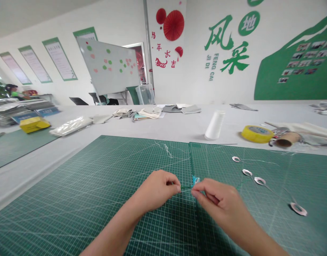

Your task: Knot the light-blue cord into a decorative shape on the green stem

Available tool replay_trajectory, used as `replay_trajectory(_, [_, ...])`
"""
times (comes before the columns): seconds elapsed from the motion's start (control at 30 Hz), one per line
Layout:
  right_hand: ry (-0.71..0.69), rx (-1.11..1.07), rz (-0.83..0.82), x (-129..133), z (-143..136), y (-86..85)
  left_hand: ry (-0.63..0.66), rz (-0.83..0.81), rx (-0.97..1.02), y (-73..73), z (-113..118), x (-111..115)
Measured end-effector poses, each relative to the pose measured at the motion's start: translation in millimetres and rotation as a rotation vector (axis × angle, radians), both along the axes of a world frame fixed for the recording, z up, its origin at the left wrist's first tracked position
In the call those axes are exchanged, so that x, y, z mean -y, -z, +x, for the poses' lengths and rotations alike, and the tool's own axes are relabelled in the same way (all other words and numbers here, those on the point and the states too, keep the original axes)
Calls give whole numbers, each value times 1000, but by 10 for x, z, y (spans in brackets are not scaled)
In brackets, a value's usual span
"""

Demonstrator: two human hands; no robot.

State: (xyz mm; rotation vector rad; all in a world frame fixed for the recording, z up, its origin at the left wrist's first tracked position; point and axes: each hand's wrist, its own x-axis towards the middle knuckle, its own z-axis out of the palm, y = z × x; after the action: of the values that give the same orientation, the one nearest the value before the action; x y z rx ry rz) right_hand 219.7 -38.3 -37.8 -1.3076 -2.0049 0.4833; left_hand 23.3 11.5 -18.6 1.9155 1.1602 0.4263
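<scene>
Left hand [156, 190]: fingers pinched on a green thread [186, 187].
Right hand [219, 204]: fingers pinched on the thread's turquoise end [196, 180].
Beneath: cutting mat [99, 185].

Green gridded cutting mat [99, 185], yellow tape roll [256, 134], turquoise thread [195, 179].

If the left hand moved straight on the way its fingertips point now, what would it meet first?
The left hand points right, toward the right hand. It would probably first meet the blue thread pinched between them, then the right fingertips. Depth looks about equal.
</scene>
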Motion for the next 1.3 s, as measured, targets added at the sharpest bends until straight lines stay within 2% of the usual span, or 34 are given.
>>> replay_trajectory(0.2, [-13, 11, 71, 24, -31, 59, -77, -6, 105, -5, 10, -27])
replay_trajectory(0.37, [43, -24, 72, 12, -45, 54, -114, -48, 246, -28, 22, -24])
replay_trajectory(0.63, [114, -283, -157, -22, -58, 104, -163, -231, 388, -111, 37, 1])
replay_trajectory(0.73, [97, -386, -232, -60, -33, 144, -92, -289, 428, -136, 28, 19])
replay_trajectory(0.93, [46, -501, -279, -137, 25, 137, 35, -326, 415, -146, 15, 45])
replay_trajectory(1.1, [-10, -632, -519, -184, 79, 131, 181, -368, 370, -122, -4, 52])
replay_trajectory(1.3, [-213, -626, -645, -167, 169, 127, 312, -390, 215, -130, -23, 79])
